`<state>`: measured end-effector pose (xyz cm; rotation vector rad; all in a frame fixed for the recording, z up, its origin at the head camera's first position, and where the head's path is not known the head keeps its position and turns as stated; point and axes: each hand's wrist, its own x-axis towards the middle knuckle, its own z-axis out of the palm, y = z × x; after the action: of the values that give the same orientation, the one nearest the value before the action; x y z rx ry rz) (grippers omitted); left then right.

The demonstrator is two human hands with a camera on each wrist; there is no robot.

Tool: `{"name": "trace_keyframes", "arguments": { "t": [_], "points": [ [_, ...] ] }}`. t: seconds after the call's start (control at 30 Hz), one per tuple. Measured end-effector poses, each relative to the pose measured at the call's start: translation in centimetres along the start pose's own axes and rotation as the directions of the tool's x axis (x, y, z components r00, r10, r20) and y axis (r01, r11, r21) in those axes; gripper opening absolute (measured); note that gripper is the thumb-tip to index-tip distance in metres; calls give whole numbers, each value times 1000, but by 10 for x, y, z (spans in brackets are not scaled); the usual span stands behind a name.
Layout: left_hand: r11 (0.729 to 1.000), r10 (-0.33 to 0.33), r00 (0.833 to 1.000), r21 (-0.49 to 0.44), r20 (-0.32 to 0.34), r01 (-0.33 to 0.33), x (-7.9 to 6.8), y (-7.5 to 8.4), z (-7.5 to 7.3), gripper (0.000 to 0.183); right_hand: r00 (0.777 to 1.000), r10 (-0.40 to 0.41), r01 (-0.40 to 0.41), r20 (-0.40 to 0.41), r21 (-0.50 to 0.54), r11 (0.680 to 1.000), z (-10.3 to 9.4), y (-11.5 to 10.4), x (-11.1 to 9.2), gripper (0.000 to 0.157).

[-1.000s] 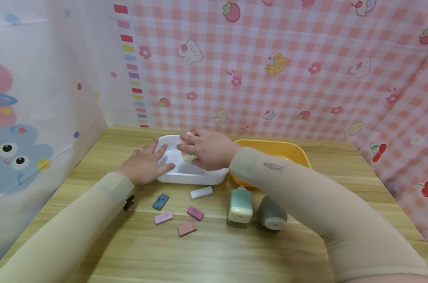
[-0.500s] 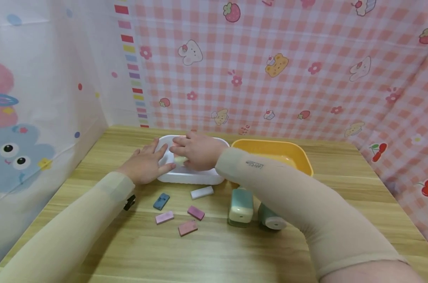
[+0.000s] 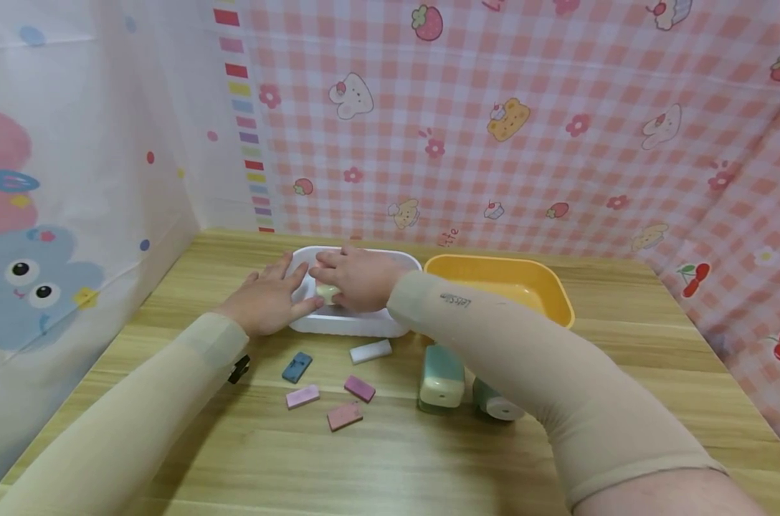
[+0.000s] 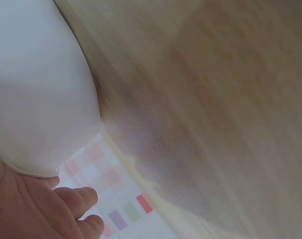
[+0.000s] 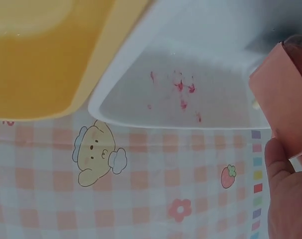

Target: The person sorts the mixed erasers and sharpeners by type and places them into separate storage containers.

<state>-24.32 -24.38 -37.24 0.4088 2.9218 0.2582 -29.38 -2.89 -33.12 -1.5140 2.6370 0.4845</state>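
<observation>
My right hand (image 3: 368,279) holds a boxy pink and cream object (image 3: 327,293) inside the white basin (image 3: 351,327), near its left end. In the right wrist view, its flat pink side (image 5: 280,99) shows beside my thumb; the rest is cut off by the frame edge. My left hand (image 3: 264,301) lies over the basin's left end with its fingers spread and holds nothing. In the left wrist view, several of its fingers show beside the white wall (image 4: 46,84). Red-pink smudges (image 5: 181,89) mark the basin's inner surface.
A yellow basin (image 3: 564,297) stands right of the white one. In front are a white block (image 3: 371,351), a blue block (image 3: 297,367) and several pink and purple eraser-like blocks (image 3: 345,416). A teal and cream object (image 3: 443,376) and a grey-green one (image 3: 498,403) stand under my right forearm.
My right hand has moved left and slightly down within the white basin with the pink and cream object, then nearly stopped. My left hand has stayed at the basin's left end.
</observation>
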Motion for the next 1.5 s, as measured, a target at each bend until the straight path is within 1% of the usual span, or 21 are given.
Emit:
{"name": "trace_keyframes", "arguments": {
  "t": [0.2,0.4,0.57,0.73,0.97,1.1,1.23,1.33,1.5],
  "points": [
    [1000,1,1000,7,-8,0,2,0,1,99,996,41,-43,75,28,999,-1,0,0,71],
    [1000,-2,1000,8,-9,2,2,0,2,97,992,49,-55,116,50,997,0,4,-2,73],
    [1000,-3,1000,6,-9,3,2,-1,2,97,993,42,-49,113,65,997,0,5,-2,73],
    [1000,-2,1000,4,-10,2,1,-1,3,98,993,37,-42,110,45,998,0,4,2,72],
    [1000,8,1000,12,-24,-7,0,0,2,95,988,76,-83,135,51,995,-2,2,7,74],
    [1000,8,1000,8,-25,-8,-1,1,1,95,987,87,-96,133,66,993,-2,3,7,74],
    [1000,7,1000,7,-22,-7,0,1,2,95,985,104,-123,137,134,983,-3,5,4,76],
    [1000,4,1000,8,-18,-4,1,0,4,95,987,97,-120,130,184,975,-5,8,-1,75],
    [1000,1,1000,1,-16,-1,2,-1,4,96,992,96,-110,76,197,974,-10,18,-17,73]
  ]
}}
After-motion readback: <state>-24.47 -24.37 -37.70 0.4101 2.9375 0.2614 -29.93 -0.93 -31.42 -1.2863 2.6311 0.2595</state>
